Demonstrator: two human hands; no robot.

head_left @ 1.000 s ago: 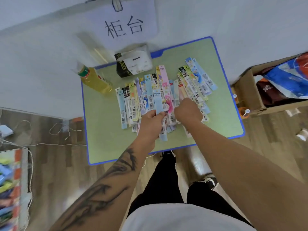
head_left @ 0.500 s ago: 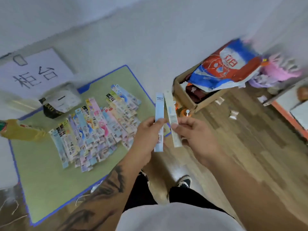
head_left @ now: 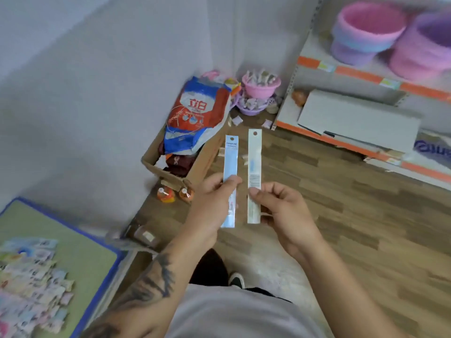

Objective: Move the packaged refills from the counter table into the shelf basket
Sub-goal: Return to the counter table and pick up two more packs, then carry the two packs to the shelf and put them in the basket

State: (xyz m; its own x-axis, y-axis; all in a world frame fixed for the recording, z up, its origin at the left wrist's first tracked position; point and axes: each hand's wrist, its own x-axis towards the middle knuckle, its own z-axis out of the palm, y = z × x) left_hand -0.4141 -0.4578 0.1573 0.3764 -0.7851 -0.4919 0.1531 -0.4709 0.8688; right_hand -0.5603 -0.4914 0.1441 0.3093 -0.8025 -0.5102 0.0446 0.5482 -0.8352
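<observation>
Currently I see both hands raised over the wooden floor [head_left: 353, 215], each holding one packaged refill upright. My left hand [head_left: 210, 206] pinches the blue packet [head_left: 230, 162] between thumb and fingers near its lower half; the packet's hang-hole end points up. My right hand [head_left: 285, 215] pinches the pale packet [head_left: 254, 157] the same way, thumb just below the barcode. The two packets stand side by side, close but not touching, with a narrow gap between them.

The remaining packets [head_left: 31, 284] lie in a loose pile on the green table [head_left: 92, 254], whose blue edge runs diagonally at lower left. Between table and shelf, the floor ahead of the hands is open, apart from small scraps near the wall corner.

A cardboard box [head_left: 195, 167] stands against the wall to the left of the hands, with a red-and-blue bag [head_left: 195, 113] resting on it. Two small orange bottles [head_left: 170, 193] sit on the floor at its near corner.

The shelf [head_left: 366, 74] occupies the upper right, orange-edged. On it stand a pink basket [head_left: 366, 32] and a purple basket [head_left: 424, 45], touching, both well apart from the hands.
</observation>
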